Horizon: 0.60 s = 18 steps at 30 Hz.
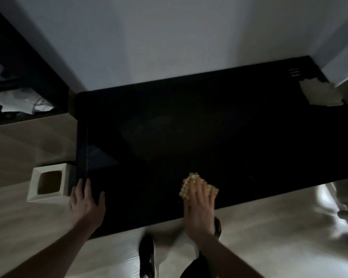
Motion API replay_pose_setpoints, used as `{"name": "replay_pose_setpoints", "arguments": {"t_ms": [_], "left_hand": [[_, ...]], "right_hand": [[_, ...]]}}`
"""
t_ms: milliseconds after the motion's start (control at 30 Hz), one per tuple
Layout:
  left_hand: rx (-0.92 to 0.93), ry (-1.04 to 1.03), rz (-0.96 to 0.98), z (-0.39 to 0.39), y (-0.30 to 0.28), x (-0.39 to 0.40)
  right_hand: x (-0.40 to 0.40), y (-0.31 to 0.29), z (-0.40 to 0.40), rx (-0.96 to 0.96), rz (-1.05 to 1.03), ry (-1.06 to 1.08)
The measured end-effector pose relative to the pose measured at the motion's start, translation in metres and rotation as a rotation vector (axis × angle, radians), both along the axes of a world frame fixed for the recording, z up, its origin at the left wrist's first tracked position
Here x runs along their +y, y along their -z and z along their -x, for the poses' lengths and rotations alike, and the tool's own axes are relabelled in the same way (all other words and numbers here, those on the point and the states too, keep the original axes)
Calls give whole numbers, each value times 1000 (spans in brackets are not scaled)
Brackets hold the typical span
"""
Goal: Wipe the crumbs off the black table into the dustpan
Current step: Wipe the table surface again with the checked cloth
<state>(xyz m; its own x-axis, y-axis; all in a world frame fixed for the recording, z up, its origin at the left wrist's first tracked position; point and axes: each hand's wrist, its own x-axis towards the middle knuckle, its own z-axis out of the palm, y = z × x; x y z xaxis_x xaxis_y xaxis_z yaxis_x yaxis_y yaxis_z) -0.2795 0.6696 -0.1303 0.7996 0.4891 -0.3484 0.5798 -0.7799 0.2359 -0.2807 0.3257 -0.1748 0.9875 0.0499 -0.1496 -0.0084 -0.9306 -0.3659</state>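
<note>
The black table (199, 127) fills the middle of the view. My right hand (199, 209) lies flat near the table's front edge, fingers straight, pressing a yellow knobbly cloth (189, 182) onto the surface. Part of the cloth shows beyond my fingertips. My left hand (86, 201) rests with spread fingers on the table's front left corner. A tiny pale crumb speck (178, 201) lies just left of my right hand. No dustpan is in view.
A white square bin (48, 183) stands on the floor by the table's left side. A crumpled pale cloth (321, 93) lies at the table's far right corner beside a small dark label (294, 74). A dark shelf unit (18, 77) stands at the left. My shoes (147, 255) are below the front edge.
</note>
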Motion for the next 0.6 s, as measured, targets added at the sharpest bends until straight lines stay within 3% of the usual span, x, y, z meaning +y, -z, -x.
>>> {"name": "replay_pose_setpoints", "arguments": {"t_ms": [133,200,300,400,534,600], "left_hand": [[-53,30,34,11,11,21],[-81,15,54,14,14,22],[-116,-16,61,14,14,23],[-119,-57,75,13,17,26],[-159,-136,124,9,25,36],[-163,-143,118,9,28,36]], "right_hand": [[74,-5,38,12,-152,-168],[73,-16,33,57,-346,-83],[37,-25,16,-125,-489,119],[-28,-32,-16,-180,-412,307],[-125,-32,-63,-288,-155,439],[-161,-22,-81,-203,-55,450]]}}
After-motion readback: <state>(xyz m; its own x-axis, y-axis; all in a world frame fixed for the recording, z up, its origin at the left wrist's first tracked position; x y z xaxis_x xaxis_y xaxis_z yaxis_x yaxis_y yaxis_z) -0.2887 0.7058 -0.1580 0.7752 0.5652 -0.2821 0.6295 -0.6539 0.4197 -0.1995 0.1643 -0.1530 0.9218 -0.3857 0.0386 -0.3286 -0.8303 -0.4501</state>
